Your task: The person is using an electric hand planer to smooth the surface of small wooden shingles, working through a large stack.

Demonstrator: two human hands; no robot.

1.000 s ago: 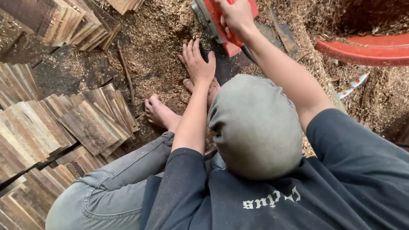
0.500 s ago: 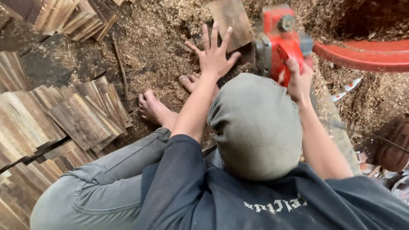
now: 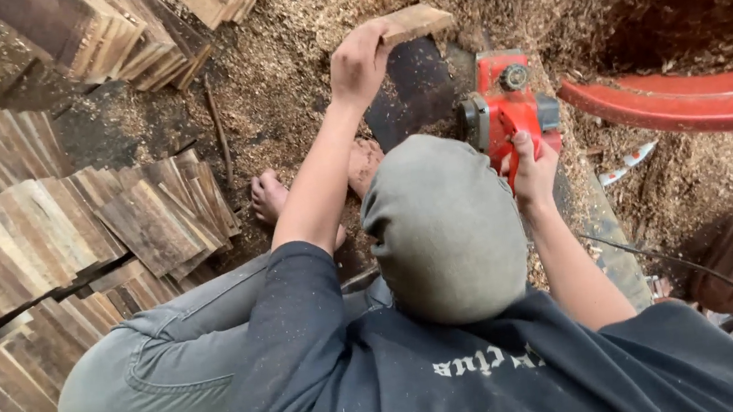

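On sawdust-covered ground, a seated person lifts a board and grips a power planer

Left hand [image 3: 359,65] closed around the near end of a small wooden board [image 3: 414,22], held raised above a dark work surface [image 3: 409,85]; right hand [image 3: 532,177] wrapped on the handle of the red electric planer [image 3: 505,112], which sits just right of it; stacked wooden slats [image 3: 153,218] lie to the left, a red tub rim [image 3: 679,100] to the right

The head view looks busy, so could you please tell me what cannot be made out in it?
- Red power tool: its underside and near end, hidden by the person's head.
- Right hand: its grip on the tool handle, partly hidden by the head.
- Left hand: fingertips hidden behind the wooden piece.
- Red curved rim: cut off by the right edge.
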